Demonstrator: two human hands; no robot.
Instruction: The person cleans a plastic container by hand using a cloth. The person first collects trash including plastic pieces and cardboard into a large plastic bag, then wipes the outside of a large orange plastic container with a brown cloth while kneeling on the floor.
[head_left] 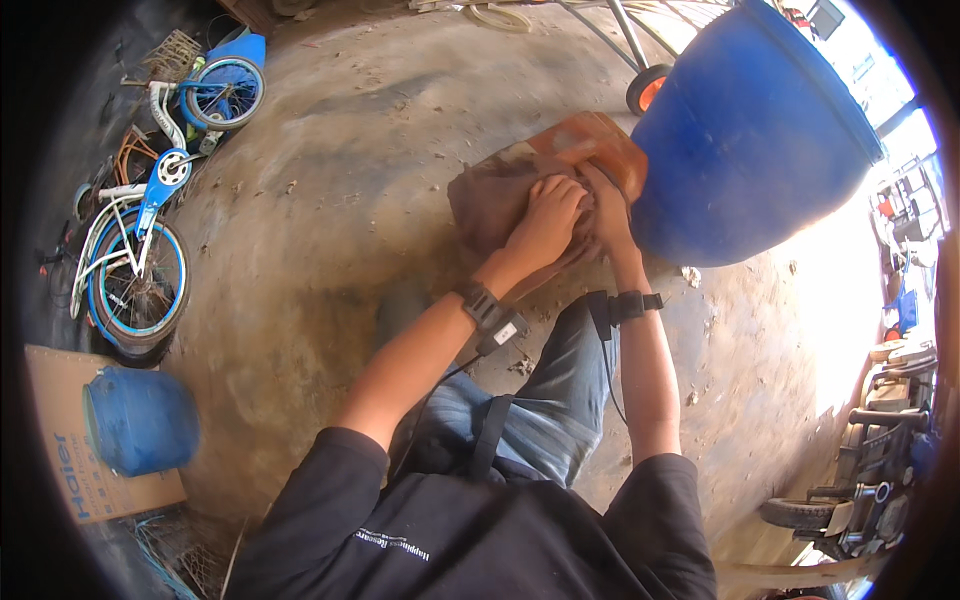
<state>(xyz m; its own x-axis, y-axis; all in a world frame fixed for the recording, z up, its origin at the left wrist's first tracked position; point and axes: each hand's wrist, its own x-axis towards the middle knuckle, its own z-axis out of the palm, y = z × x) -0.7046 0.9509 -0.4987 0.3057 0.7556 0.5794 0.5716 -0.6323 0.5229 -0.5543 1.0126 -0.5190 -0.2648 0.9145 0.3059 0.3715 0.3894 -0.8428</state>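
Observation:
A brown cloth lies bunched over an orange-brown, smooth block-like thing on the floor in front of me; its kind I cannot make out. My left hand is closed on the folds of the cloth, knuckles up. Right beside it, my right hand grips the cloth's right side, against the orange-brown thing. Its fingers are partly hidden. Both wrists wear black straps with cables.
A big blue barrel stands right of the orange-brown thing, with an orange-hubbed wheel behind. At left are a blue-and-white bicycle, a small blue drum and a cardboard sheet. A motorcycle is at lower right.

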